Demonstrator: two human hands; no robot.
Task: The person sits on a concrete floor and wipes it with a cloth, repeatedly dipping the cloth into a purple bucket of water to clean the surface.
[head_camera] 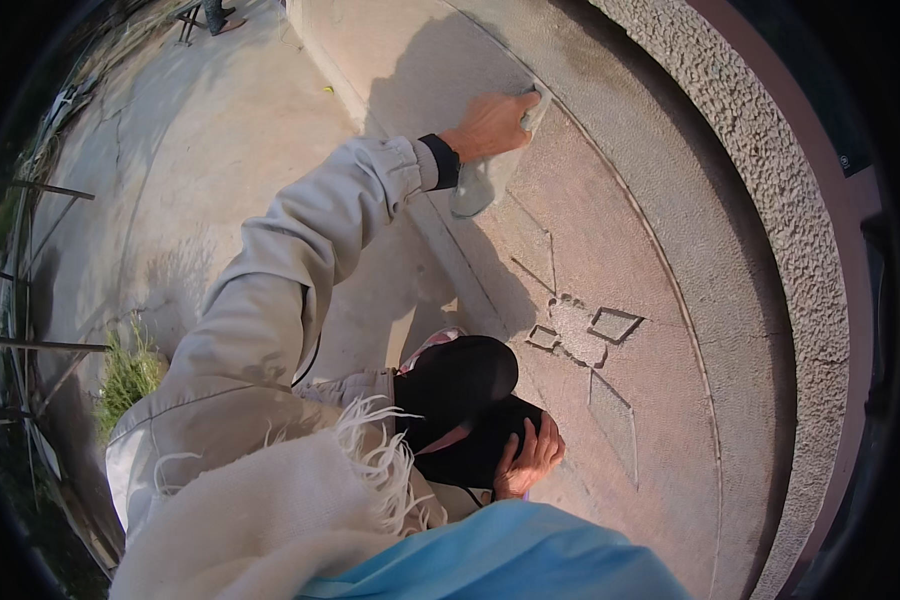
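My left hand (493,124) reaches out over the pinkish pavement with its fingers closed on a pale, translucent piece of film or cloth (476,187). Plastic or fabric, I cannot tell which. Its upper corner sticks out past my fingertips towards a groove, and its lower end hangs or lies below my hand. My right hand (530,456) rests, fingers spread, on the black fabric (487,442) over my bent knee. In front of my knees a pattern of dark outlined shapes (579,328) marks the pavement, with thin-lined diamond shapes above and below it.
A curved groove (664,262) runs along the pavement, beside a rough-textured raised edge (787,225) on the right. A low step edge (450,251) borders the concrete on the left. A green plant (127,375) grows there. Someone's foot (229,25) shows at the top.
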